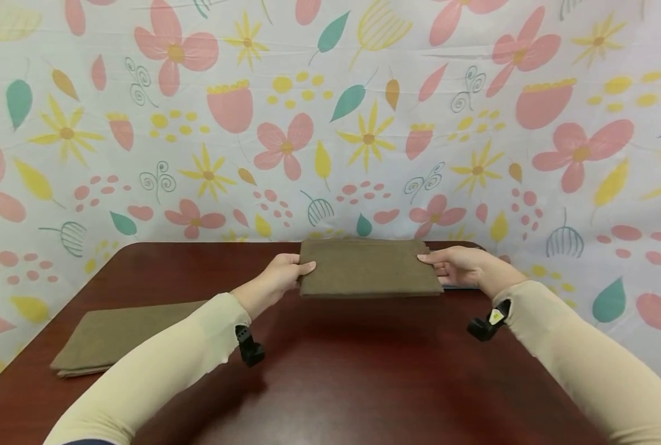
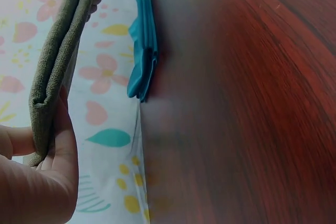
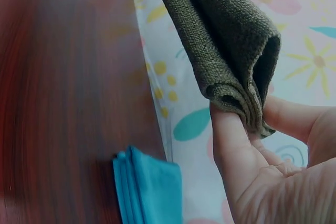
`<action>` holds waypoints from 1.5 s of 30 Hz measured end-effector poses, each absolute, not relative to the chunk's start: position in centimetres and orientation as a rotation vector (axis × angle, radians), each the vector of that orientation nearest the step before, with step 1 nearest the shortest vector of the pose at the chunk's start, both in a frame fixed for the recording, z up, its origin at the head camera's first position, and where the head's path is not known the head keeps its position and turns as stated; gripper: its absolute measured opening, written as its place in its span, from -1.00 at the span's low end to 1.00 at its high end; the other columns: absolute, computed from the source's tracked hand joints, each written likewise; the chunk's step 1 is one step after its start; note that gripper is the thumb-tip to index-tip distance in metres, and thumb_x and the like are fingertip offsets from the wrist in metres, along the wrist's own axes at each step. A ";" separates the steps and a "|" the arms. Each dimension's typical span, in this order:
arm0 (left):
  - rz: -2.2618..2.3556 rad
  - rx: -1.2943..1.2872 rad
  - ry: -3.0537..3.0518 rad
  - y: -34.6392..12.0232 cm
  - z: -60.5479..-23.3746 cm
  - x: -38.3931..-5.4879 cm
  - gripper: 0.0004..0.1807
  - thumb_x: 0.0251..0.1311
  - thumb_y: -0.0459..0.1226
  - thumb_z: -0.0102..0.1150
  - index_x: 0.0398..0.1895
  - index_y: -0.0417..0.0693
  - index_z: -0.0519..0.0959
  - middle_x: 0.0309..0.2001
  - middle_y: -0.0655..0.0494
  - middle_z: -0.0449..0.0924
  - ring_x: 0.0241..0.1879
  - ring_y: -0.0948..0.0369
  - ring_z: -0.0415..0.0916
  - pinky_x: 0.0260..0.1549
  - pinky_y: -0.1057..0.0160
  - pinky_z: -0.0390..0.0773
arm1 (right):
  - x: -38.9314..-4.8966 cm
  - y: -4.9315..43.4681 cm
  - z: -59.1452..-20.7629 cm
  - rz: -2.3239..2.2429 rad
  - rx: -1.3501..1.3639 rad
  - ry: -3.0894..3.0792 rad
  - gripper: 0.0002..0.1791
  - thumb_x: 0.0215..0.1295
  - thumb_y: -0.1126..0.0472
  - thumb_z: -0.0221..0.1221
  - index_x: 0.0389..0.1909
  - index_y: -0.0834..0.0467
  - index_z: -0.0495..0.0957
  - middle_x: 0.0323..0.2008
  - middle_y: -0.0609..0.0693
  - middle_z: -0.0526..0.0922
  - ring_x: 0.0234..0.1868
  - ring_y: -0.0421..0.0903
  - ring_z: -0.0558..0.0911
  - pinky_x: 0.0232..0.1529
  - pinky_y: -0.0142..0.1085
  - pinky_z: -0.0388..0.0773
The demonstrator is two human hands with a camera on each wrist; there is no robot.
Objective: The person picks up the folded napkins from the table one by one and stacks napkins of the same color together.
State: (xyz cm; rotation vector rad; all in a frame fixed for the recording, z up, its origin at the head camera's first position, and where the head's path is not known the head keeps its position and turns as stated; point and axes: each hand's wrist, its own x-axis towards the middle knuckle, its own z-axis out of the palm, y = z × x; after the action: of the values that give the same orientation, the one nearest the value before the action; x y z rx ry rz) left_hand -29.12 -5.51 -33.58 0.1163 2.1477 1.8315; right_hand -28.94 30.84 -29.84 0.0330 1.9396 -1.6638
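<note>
A folded brown cloth (image 1: 366, 267) is held level just above the far part of the dark red table (image 1: 336, 371). My left hand (image 1: 282, 275) pinches its left edge, thumb on top and fingers beneath. My right hand (image 1: 455, 267) pinches the right edge the same way. The left wrist view shows the cloth's (image 2: 58, 61) layered edge between thumb and palm of the left hand (image 2: 37, 171). In the right wrist view, the folded cloth end (image 3: 226, 40) rests on the fingers of my right hand (image 3: 262, 166).
A second folded brown cloth (image 1: 119, 334) lies flat at the table's left side. A folded blue cloth (image 2: 143, 51) (image 3: 149, 192) sits at the table's far edge, below the held cloth. A flowered sheet (image 1: 330, 123) hangs behind the table.
</note>
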 end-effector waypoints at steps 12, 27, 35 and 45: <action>1.831 0.068 2.174 -8.7 -32.8 -28.9 -0.63 0.42 -0.22 0.04 0.15 -0.27 0.50 -0.24 0.09 0.65 -0.31 0.26 0.62 -0.05 0.16 0.61 | -28.7 27.8 -29.6 -1.752 0.024 1.897 -0.45 0.48 0.19 0.02 0.38 0.25 0.11 0.28 0.24 0.25 0.27 -0.05 0.38 -0.03 -0.40 0.47; 1.713 0.092 2.269 -13.1 -32.0 -28.5 -0.63 0.45 -0.20 -0.01 0.12 -0.33 0.47 -0.33 0.18 0.62 -0.33 0.29 0.60 0.07 0.09 0.56 | -27.9 23.2 -29.4 -1.824 0.022 1.861 -0.28 0.48 0.27 0.00 0.48 0.29 -0.17 0.31 0.27 0.15 0.23 0.00 0.39 0.35 -0.15 0.35; 1.655 0.111 2.311 -15.4 -32.3 -29.0 -0.62 0.46 -0.19 -0.02 0.09 -0.36 0.46 -0.37 0.19 0.63 -0.34 0.28 0.60 -0.04 0.15 0.58 | -27.7 20.7 -29.6 -1.884 0.060 1.789 -0.03 0.48 0.30 -0.02 0.46 0.21 -0.64 0.51 0.29 -0.45 0.53 0.22 -0.32 0.51 0.03 -0.09; 1.613 0.111 2.321 -17.3 -31.7 -29.0 -0.58 0.45 -0.18 -0.02 0.16 -0.36 0.42 -0.35 0.22 0.63 -0.32 0.29 0.62 0.00 0.14 0.57 | -27.6 18.5 -29.8 -1.914 0.085 1.776 -0.09 0.47 0.30 -0.01 0.50 0.25 -0.51 0.52 0.29 -0.38 0.54 0.22 -0.28 0.50 0.03 -0.04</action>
State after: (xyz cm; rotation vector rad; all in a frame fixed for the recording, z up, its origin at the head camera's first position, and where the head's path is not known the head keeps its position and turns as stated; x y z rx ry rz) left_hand -28.97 -17.32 -31.67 0.1114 2.3208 1.6126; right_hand -27.55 18.50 -29.80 0.0847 1.7756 -1.9136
